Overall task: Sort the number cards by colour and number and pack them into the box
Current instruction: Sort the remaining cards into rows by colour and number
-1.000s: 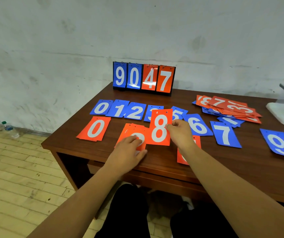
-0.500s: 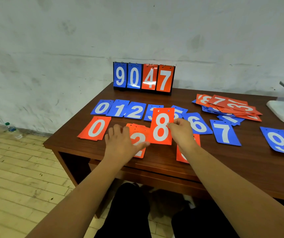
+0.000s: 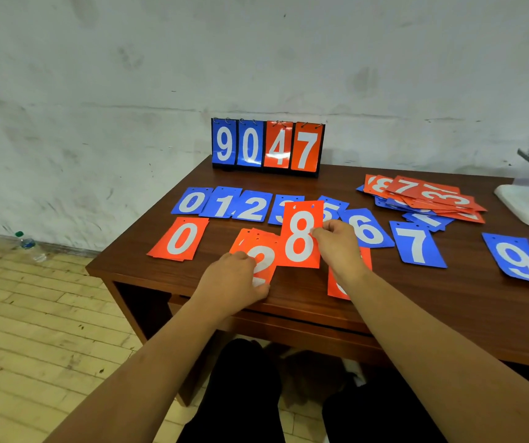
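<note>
**A:** From the head camera, what could go wrong?

**B:** The right hand (image 3: 336, 247) pinches the red 8 card (image 3: 300, 238) by its right edge only, thumb against fingers. It is held up over the blue row (image 3: 250, 206), above the table (image 3: 416, 298). Such a slight grip might let it twist or drop onto the wrong pile.

**A:** And the left hand (image 3: 237, 276)?

**B:** It rests bent-fingered on the red 2 pile (image 3: 263, 260). Pressing or pinching, I cannot tell. A nudge could fan that pile out.

**A:** The card itself?

**B:** Thin, glossy orange-red, with a white numeral and two punched holes on top.
</note>
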Available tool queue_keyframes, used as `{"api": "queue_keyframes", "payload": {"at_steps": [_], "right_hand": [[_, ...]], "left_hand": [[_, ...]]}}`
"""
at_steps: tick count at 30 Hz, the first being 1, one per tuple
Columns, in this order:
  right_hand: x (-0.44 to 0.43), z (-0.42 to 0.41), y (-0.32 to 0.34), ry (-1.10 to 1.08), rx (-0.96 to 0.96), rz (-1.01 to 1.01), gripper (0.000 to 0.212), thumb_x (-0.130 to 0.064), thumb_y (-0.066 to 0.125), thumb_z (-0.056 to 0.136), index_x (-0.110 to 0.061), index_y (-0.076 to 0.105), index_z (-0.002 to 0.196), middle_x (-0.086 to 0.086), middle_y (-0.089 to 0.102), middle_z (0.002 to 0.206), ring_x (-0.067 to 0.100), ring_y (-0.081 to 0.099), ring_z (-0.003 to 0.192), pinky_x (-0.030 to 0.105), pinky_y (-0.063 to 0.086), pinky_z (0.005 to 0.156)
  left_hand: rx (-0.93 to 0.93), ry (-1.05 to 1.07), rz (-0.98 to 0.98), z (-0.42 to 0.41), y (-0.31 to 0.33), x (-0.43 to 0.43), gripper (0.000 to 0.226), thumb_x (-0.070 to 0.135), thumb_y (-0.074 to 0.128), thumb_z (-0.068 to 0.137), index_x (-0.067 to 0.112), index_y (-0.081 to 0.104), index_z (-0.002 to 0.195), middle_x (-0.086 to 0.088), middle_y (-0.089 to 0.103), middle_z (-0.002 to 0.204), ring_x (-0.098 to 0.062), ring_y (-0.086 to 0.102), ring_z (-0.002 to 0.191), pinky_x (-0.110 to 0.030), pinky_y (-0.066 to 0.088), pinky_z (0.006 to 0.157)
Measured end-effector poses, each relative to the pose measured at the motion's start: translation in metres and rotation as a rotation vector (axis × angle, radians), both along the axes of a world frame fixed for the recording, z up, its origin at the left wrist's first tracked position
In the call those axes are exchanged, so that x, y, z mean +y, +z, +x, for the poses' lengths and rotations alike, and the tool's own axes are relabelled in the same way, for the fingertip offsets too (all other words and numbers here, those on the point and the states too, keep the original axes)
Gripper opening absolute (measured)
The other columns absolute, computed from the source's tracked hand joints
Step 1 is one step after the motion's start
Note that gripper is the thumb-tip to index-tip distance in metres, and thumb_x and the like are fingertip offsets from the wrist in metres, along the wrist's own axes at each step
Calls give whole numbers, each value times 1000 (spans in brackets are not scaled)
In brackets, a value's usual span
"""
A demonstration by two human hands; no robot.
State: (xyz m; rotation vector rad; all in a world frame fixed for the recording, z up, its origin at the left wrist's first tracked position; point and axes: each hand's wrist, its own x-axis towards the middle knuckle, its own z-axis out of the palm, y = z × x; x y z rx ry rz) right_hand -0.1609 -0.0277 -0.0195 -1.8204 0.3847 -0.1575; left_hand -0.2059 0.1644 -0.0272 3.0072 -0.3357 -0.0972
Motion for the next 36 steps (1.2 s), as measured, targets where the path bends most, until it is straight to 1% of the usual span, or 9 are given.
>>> {"api": "queue_keyframes", "payload": {"at_steps": [7, 14, 16, 20, 24, 28, 30, 32, 36], "right_hand": [[-5, -6, -2, -6, -9, -3, 11, -21, 57, 96, -12, 63, 97, 4, 68, 102, 16, 67, 93, 36, 59, 81], [-10, -15, 5, -28, -29, -22, 18, -21, 57, 96, -6, 63, 102, 9, 68, 104, 18, 66, 91, 34, 59, 76], [-12, -17, 8, -39, -35, -1, 20, -21, 58, 96, -3, 62, 103, 11, 68, 100, 18, 67, 85, 38, 60, 78], [-18, -20, 15, -23, -49, 50, 11, -24, 58, 97, -14, 62, 100, -1, 65, 95, 10, 64, 76, 23, 52, 58], [-23, -23, 21, -11, -46, 130, 22, -27, 61, 95, -15, 63, 112, 1, 69, 109, 15, 68, 91, 26, 55, 63], [-31, -29, 20, 7, -22, 167, 9, -26, 59, 96, -19, 61, 90, -1, 67, 93, 13, 67, 82, 28, 55, 61], [-39, -30, 17, -21, -3, 159, 11, -24, 56, 97, -15, 61, 92, 1, 67, 94, 17, 68, 87, 33, 57, 69], [-46, -34, 15, -38, 17, 149, 14, -22, 53, 98, -11, 61, 101, 4, 68, 98, 19, 68, 90, 34, 58, 69], [-60, -36, 8, -128, 7, 94, 17, -18, 50, 97, -5, 61, 99, 10, 67, 100, 23, 66, 91, 43, 57, 79]], "left_hand": [[16, 44, -64, -6, -6, -7, 55, 45, 53, 94, 16, 47, 140, -2, 47, 144, -20, 51, 125, -35, 48, 100], [-106, 115, -123, -6, 2, 3, 28, 35, 48, 98, 17, 59, 116, -3, 67, 102, -12, 64, 84, -29, 57, 77], [-234, 237, -272, -1, 9, 12, 27, 30, 47, 100, 15, 59, 119, -3, 69, 102, -11, 63, 82, -24, 55, 69], [-448, 470, -836, -1, 27, 22, 26, 19, 46, 101, 8, 60, 120, -3, 63, 109, -11, 55, 88, -15, 41, 60], [-230, 524, -1135, 4, 27, 8, 24, 16, 52, 99, 11, 59, 121, -4, 63, 118, -12, 59, 91, -20, 53, 64], [100, 444, -1414, 2, 12, -16, 17, 12, 62, 93, 16, 63, 110, -7, 65, 121, -22, 67, 103, -36, 61, 74], [241, 396, -1507, 1, 5, -29, 17, 9, 62, 93, 19, 64, 106, -7, 65, 120, -25, 68, 105, -40, 61, 79], [271, 380, -1406, 1, 1, -39, 19, 10, 63, 92, 18, 62, 109, -8, 65, 120, -23, 67, 106, -39, 61, 79], [-47, 157, -654, 3, -10, -47, 35, 16, 65, 91, 22, 55, 125, -3, 66, 112, -15, 62, 97, -19, 49, 71]]}}
